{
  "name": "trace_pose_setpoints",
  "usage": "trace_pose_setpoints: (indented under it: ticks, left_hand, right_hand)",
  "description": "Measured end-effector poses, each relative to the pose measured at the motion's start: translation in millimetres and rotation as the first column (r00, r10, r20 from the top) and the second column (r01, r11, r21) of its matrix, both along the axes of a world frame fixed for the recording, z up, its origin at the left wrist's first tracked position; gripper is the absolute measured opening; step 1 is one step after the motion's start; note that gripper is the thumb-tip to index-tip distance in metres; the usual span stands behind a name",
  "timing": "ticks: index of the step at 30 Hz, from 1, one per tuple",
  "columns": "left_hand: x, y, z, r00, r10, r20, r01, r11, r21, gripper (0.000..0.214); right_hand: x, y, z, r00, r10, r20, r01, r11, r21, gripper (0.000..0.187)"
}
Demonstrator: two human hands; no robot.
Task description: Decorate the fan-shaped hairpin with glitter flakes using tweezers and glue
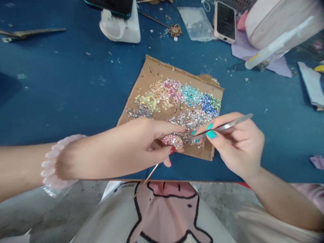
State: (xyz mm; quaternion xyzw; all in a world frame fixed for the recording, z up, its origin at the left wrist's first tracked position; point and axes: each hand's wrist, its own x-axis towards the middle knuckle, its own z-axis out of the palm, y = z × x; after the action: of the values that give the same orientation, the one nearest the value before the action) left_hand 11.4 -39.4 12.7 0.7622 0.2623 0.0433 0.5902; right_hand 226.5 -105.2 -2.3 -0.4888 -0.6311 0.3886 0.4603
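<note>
My left hand (141, 145) is closed around a hairpin, its thumb and fingers at the rim of the rounded head (173, 140), which is covered in pink and pale shiny chips. The hairpin's thin stick (151, 173) slants down below the palm, past the table edge. In my right hand (235, 145) is a pair of metal tweezers (222, 128), pinched between thumb and fingers. The tweezer tips point left, close to the decorated head; whether they grip a chip is too small to tell. Under both hands lies a cardboard sheet (136, 79) with loose silvery chips (191, 118).
Sorted heaps of yellow (148, 101), pink (173, 87), turquoise (191, 94) and blue chips (209, 105) cover the cardboard. Behind it are a white stand (129, 30), a gold flower ornament (175, 30), a plastic bag (196, 23) and a phone (225, 22). Scissors-like metal tool (32, 33) lies left.
</note>
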Motion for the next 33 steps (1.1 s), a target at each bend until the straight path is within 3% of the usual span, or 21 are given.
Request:
trace_pose_setpoints:
  ticks: [5, 13, 33]
  left_hand:
    - [0.0, 0.8, -0.5, 1.0, -0.01, -0.025, 0.01, 1.0, 0.024, 0.029]
    - [1.5, 1.4, -4.0, 1.0, -0.009, 0.021, 0.008, 0.997, 0.076, 0.019]
    - [1.6, 1.2, -4.5, 1.0, -0.011, 0.02, 0.009, 0.995, 0.102, 0.021]
  right_hand:
    - [-0.7, 0.1, -0.3, 1.0, 0.01, -0.003, -0.01, 1.0, -0.02, 0.018]
    - [-1.1, -0.8, 3.5, 1.0, 0.004, 0.012, -0.003, 0.998, -0.068, 0.015]
    - [-5.2, 0.2, 1.1, 0.999, -0.003, 0.035, 0.003, 1.0, 0.001, 0.016]
